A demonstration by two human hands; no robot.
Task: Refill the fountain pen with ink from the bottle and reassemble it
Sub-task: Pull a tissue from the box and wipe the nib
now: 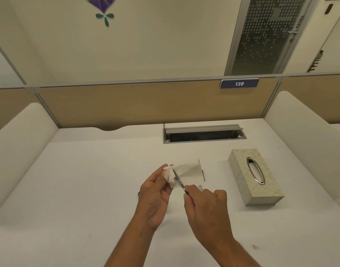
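Note:
My left hand (pixel 155 195) pinches a crumpled white tissue (pixel 184 171) above the desk's middle. My right hand (pixel 205 205) grips the rear end of a thin dark pen part (pixel 178 181), and its front tip is buried in the tissue at my left fingertips. The part slants from lower right up to upper left. Behind the tissue a small clear object (pixel 203 175) stands on the desk, mostly hidden; I cannot tell whether it is the ink bottle. A small dark piece (pixel 138 193) peeks out left of my left wrist.
A patterned tissue box (pixel 261 187) with an oval metal slot lies to the right on the white desk (pixel 78 189). An open cable tray (pixel 204 134) is set into the desk at the back. A beige partition with a "139" sign (pixel 239 83) closes off the rear.

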